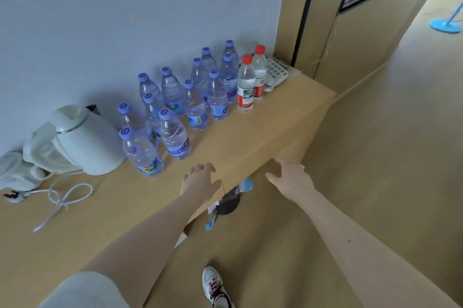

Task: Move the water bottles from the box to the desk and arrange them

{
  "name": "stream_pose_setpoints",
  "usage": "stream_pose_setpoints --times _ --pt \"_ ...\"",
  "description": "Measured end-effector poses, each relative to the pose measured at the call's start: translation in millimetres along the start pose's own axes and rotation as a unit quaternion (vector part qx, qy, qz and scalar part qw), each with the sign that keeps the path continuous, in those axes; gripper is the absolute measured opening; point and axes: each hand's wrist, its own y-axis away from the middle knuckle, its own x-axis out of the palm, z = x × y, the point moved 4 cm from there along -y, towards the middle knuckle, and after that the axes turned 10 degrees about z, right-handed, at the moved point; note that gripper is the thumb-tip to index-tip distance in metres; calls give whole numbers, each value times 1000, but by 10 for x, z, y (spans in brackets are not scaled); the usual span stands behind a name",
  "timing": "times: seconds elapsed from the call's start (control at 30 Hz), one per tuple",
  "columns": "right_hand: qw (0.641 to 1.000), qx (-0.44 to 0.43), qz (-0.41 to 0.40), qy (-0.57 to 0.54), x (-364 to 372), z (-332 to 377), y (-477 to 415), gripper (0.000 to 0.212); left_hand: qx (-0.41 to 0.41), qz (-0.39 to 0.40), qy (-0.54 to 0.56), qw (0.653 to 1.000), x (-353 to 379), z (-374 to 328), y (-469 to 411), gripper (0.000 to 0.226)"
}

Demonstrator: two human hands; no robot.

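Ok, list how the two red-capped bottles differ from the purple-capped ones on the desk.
Caps: red on the red-capped bottles, purple on the purple-capped bottles. Labels: red and white on the red-capped, blue with purple lettering on the purple-capped. Number: two red-capped, at the row's right end; many more purple-capped, spreading left towards the kettle. Shared: all clear, capped, upright on the desk.

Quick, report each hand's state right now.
Left hand: open, holding nothing, by the desk edge.
Right hand: open, fingers spread, holding nothing.
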Motion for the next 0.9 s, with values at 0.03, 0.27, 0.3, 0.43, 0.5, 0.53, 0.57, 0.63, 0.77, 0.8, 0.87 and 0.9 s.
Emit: stream_pose_setpoints --times 0.03,0.27,0.3,0.43,0.5,0.53,0.57,0.63,0.77,0.8,0.87,0.9 --pt "1000 11 -12 0 -56 -206 130 59 22 12 -17 1000 61 -279 28 39" --pt "989 119 -84 -26 -341 -1724 1147 57 188 81 -84 975 752 -2252 458 49" --pt "985 142 -91 -34 -365 -1945 1299 59 215 87 -99 968 865 -2510 550 50" --pt "966 216 -117 -82 -427 -2684 1822 62 282 113 -169 938 1253 -3350 865 53" --pt "956 244 -130 -101 -445 -2969 2026 62 302 116 -212 922 1384 -3694 968 55" --pt "951 256 -136 -109 -444 -3098 2115 62 314 118 -230 913 1448 -3854 1012 55" --pt "946 266 -141 -117 -441 -3217 2197 62 327 123 -244 905 1512 -4005 1047 54" --pt "938 287 -148 -127 -427 -3418 2326 60 352 136 -264 888 1634 -4271 1105 52" --pt "925 321 -148 -141 -462 -3746 2433 61 391 173 -289 856 1849 -4721 1130 54" --pt "922 324 -151 -147 -497 -3817 2431 61 397 180 -294 850 1881 -4820 1110 55" --pt "918 330 -156 -153 -590 -3951 2390 61 408 189 -302 840 1927 -5012 1037 55" --pt "916 336 -155 -154 -643 -4018 2349 61 413 193 -308 835 1945 -5109 980 55"
